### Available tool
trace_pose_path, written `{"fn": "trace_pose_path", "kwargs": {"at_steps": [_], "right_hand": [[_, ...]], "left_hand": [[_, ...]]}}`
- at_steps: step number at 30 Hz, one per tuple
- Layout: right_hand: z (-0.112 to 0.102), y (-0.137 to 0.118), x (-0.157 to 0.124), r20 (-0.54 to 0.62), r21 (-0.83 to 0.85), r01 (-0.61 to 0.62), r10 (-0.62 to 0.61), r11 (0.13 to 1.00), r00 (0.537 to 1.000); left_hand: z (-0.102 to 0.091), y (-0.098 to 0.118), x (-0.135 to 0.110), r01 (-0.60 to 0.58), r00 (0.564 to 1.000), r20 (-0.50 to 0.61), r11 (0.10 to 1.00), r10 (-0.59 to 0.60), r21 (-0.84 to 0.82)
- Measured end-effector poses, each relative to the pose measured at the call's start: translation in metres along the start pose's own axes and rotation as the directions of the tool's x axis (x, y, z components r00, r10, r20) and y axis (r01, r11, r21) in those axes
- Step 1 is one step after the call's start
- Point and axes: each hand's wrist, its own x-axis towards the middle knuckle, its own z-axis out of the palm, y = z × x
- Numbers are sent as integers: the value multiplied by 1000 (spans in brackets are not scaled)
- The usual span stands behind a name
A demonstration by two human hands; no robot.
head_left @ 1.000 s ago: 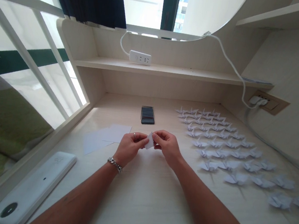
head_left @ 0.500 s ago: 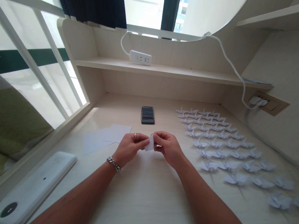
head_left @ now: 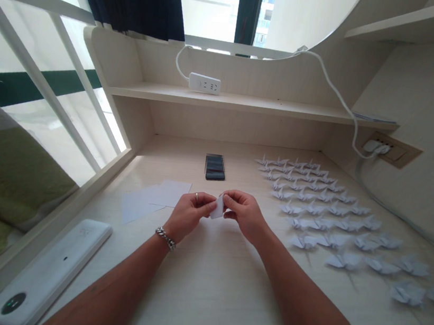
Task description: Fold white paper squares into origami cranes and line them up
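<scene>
A small folded piece of white paper (head_left: 218,209) is pinched between my two hands above the middle of the desk. My left hand (head_left: 191,212), with a ring and a chain bracelet, grips its left side between thumb and fingers. On the other side my right hand (head_left: 245,214) holds the upper right edge, thumb and index finger pressed together. Flat white paper sheets (head_left: 142,203) lie just left of my left hand. To the right of my right hand stand rows of folded white paper cranes (head_left: 317,209).
A dark phone-like object (head_left: 214,174), partly pixelated, lies behind my hands. A long white device (head_left: 51,268) rests along the desk's left side. The shelf (head_left: 248,104) at the back carries a white power strip (head_left: 204,83), and a white cable (head_left: 340,96) runs to the wall socket (head_left: 396,151).
Both hands keep their pinch on the folded paper, with only a very slight shift of the right fingers. Everything else looks the same.
</scene>
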Motion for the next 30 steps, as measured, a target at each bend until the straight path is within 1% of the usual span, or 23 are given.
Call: {"fn": "trace_pose_path", "kwargs": {"at_steps": [5, 12, 16, 20, 22, 26, 28, 30], "right_hand": [[1, -1, 0, -46, -37, 20, -22, 999, 999], [-1, -2, -1, 3, 25, 16, -16, 1000, 1000], [0, -2, -1, -19, 47, 18, -17, 999, 1000], [3, 0, 0, -71, 39, 20, -17, 999, 997], [5, 0, 0, -89, 38, 24, -21, 999, 996], [7, 2, 1, -109, 48, 33, -28, 998, 994], [7, 3, 2, -118, 48, 40, -34, 998, 992], [8, 3, 2, -127, 39, 48, -42, 998, 991]], "left_hand": [[0, 0, 1, -5, 1000, -4, 1000, 5, 0], [-1, -2, 1, -15, 1000, 3, 1000, 15, -21], [0, -6, 2, -112, 990, -84, 994, 113, 10], [4, -5, 0, -192, 965, -154, 973, 211, 126], [5, -5, -1, -240, 949, -170, 957, 267, 165], [5, -5, -2, -344, 902, -190, 910, 389, 230], [5, -5, -3, -358, 886, -202, 893, 417, 273], [6, -3, -3, -346, 885, -214, 890, 415, 296]]}}
